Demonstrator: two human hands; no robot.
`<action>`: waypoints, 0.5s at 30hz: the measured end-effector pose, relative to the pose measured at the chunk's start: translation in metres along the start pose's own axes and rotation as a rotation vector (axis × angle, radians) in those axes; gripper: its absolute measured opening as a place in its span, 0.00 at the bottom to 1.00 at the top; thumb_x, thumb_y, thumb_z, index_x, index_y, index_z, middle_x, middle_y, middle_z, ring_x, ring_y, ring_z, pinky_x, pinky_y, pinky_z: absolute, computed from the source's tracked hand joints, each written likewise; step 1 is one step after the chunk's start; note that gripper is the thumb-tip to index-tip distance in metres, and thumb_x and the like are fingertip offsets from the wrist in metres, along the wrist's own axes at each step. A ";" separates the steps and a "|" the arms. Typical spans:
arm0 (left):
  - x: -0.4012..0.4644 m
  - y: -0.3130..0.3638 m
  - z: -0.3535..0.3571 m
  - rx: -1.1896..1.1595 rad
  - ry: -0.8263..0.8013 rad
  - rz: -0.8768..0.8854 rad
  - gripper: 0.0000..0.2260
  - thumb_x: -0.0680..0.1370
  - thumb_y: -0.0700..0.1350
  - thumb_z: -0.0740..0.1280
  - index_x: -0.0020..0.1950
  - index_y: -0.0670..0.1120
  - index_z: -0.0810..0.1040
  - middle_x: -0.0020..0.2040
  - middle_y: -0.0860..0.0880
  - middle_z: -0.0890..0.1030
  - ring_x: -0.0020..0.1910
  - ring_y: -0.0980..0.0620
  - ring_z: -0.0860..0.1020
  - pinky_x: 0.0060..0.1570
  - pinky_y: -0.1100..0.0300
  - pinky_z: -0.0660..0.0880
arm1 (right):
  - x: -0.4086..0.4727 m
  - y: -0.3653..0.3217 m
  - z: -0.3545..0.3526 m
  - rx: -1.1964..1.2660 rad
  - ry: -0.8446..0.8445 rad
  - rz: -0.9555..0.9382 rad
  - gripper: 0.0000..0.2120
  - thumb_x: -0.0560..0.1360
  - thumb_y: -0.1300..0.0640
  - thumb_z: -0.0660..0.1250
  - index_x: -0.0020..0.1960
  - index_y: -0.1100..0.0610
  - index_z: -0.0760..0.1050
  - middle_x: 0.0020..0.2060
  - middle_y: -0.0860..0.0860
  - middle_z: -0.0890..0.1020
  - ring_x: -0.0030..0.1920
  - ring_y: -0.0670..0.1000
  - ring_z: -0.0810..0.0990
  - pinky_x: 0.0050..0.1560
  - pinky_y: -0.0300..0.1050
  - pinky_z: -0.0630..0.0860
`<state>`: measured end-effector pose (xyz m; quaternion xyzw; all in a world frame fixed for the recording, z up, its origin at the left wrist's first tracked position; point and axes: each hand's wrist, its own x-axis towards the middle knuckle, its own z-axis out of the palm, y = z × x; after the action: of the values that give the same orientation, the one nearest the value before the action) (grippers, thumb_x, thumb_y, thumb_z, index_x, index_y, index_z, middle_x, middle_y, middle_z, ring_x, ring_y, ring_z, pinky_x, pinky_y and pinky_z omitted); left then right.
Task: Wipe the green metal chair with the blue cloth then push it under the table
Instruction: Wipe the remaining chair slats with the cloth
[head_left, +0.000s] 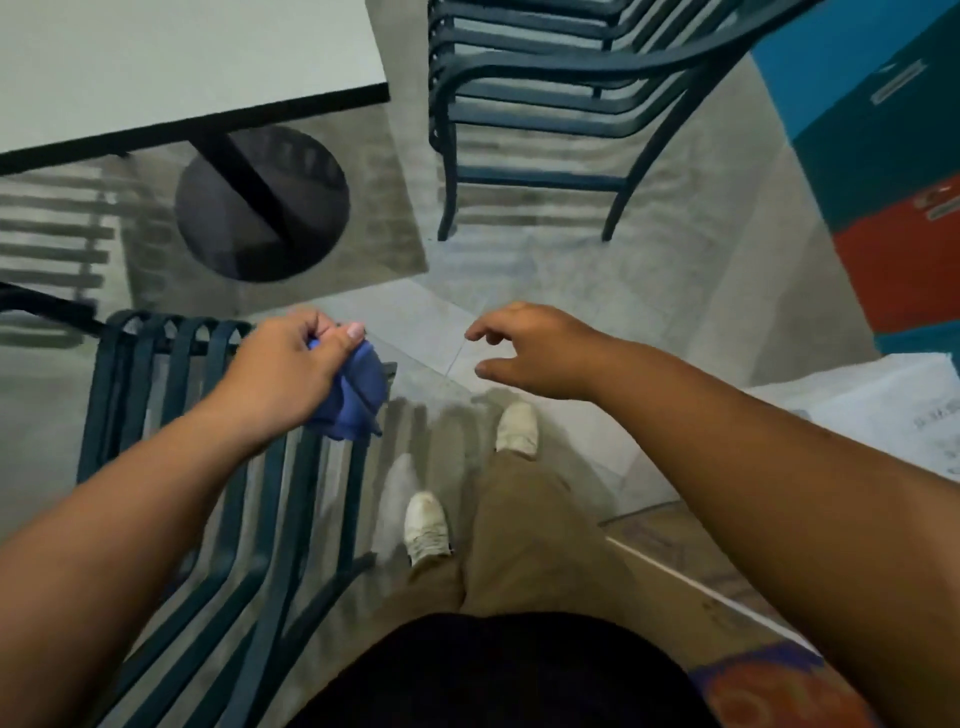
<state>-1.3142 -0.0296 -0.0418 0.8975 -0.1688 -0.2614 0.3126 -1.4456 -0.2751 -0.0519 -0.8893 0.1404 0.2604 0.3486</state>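
Note:
A green metal chair with slatted bars stands below me at the lower left, its back towards the table. My left hand grips a bunched blue cloth above the chair's right side. Whether the cloth touches the slats I cannot tell. My right hand hovers over the floor to the right of the chair, fingers loosely curled, holding nothing. The white table with a black edge fills the upper left, on a black post and a round base.
A stack of green chairs stands at the top centre. Blue and red boxes line the right side, with white paper below them. My feet in white shoes stand on the tiled floor beside the chair.

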 end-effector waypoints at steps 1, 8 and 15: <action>0.018 0.015 0.004 -0.001 0.012 0.006 0.18 0.81 0.54 0.68 0.34 0.47 0.72 0.30 0.51 0.75 0.30 0.60 0.71 0.33 0.64 0.67 | 0.011 0.012 -0.014 0.003 0.008 -0.010 0.21 0.78 0.44 0.70 0.70 0.44 0.73 0.62 0.46 0.76 0.57 0.47 0.75 0.54 0.43 0.71; 0.163 0.121 0.046 -0.002 0.026 -0.029 0.18 0.81 0.55 0.67 0.38 0.43 0.75 0.30 0.49 0.74 0.30 0.52 0.70 0.33 0.56 0.66 | 0.089 0.105 -0.135 0.032 -0.031 0.012 0.22 0.77 0.45 0.71 0.70 0.45 0.74 0.64 0.48 0.77 0.61 0.48 0.77 0.61 0.45 0.74; 0.288 0.208 0.062 -0.049 0.062 -0.024 0.19 0.81 0.57 0.66 0.39 0.45 0.75 0.32 0.50 0.76 0.30 0.55 0.71 0.33 0.56 0.67 | 0.155 0.157 -0.269 0.036 0.031 0.041 0.21 0.78 0.45 0.70 0.70 0.46 0.74 0.63 0.48 0.78 0.60 0.49 0.77 0.61 0.52 0.76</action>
<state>-1.1462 -0.3488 -0.0529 0.8992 -0.1416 -0.2411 0.3366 -1.2870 -0.5852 -0.0581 -0.8839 0.1685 0.2509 0.3569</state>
